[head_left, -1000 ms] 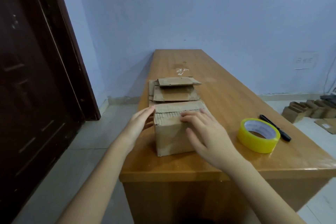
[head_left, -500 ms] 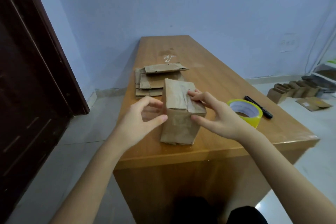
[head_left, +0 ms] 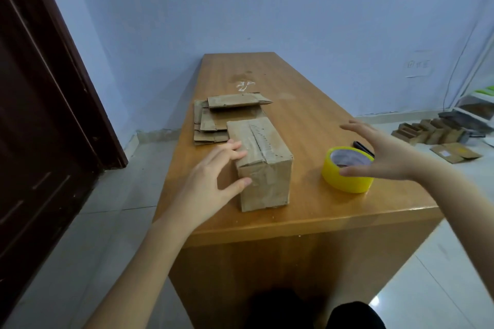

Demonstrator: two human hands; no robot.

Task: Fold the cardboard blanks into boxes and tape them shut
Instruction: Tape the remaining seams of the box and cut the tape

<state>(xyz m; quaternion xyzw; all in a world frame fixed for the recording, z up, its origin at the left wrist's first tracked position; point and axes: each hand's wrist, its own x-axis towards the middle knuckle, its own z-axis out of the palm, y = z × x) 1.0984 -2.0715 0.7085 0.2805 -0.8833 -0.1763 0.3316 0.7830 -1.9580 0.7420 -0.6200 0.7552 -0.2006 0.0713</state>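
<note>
A folded box sits near the front edge of the desk, towards its left side, one short end facing the person. Clear tape runs along the seam on its top and down over that near end.

The left hand is against the box's left side. Its fingers lie fairly straight with the tips touching the top left edge, and the thumb reaches across to touch the near end face; the hand rests on the box rather than closing around it. The left forearm comes up from the lower left, past the desk's front left corner.

The right hand hangs in the air well to the right of the box, fingers spread wide and holding nothing. It hovers just over a yellow roll of tape, which lies flat on the desk near the front right corner. A dark pen shows partly behind the roll, mostly hidden by the hand.

Just behind the box, along the left edge of the desk, lies a stack of flat blanks.
</note>
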